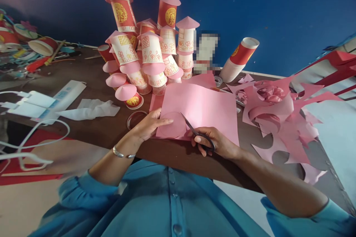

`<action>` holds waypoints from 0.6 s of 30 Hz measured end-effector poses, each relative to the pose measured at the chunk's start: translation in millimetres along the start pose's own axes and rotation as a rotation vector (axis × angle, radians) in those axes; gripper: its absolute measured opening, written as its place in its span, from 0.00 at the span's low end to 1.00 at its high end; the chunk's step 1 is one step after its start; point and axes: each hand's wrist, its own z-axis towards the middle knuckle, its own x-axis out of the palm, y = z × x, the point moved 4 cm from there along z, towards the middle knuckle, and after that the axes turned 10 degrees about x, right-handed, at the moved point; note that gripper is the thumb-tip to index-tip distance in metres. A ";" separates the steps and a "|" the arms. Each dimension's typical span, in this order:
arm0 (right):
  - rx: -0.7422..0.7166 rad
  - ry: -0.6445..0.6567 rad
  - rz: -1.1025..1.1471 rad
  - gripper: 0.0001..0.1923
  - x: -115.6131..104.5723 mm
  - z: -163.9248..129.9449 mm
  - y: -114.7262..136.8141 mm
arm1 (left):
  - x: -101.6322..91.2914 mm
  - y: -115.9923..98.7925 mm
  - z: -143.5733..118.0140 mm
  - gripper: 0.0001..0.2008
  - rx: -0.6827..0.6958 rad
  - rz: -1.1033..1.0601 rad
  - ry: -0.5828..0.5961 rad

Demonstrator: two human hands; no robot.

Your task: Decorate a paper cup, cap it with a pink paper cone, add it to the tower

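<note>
A sheet of pink paper (214, 107) lies in front of me near the table's edge, with a circle outline (174, 124) at its lower left. My left hand (151, 121) grips the sheet's left edge, thumb on top and fingers partly hidden beneath. In my right hand (207, 140) is a pair of dark-handled scissors (191, 127). Their blades point up and left at the right side of the circle; whether the paper sits between them is hard to tell. A roll of tape (136, 119) lies just left of my left hand.
Decorated paper cups (152, 50) with pink cone tops are stacked behind the sheet. A leaning cup stack (240, 59) stands back right. Pink paper scraps (278, 114) heap on the right. A power strip (62, 100) with white cables and crumpled translucent material (90, 109) lie left.
</note>
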 end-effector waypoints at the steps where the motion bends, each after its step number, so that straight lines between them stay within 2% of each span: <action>1: 0.002 -0.001 0.001 0.27 0.2 -0.2 0.7 | -0.1 -0.1 0.2 0.26 0.000 0.005 -0.003; 5: 0.000 -0.006 -0.012 0.28 1.3 -0.5 3.5 | -0.6 0.0 1.2 0.28 0.001 0.005 -0.009; 12: 0.012 -0.032 -0.044 0.28 -0.4 2.1 1.1 | -2.2 1.5 2.4 0.26 0.030 0.015 0.031; 18: 0.013 -0.041 -0.047 0.28 -0.7 1.7 4.1 | -2.8 4.4 2.3 0.27 0.047 -0.008 0.008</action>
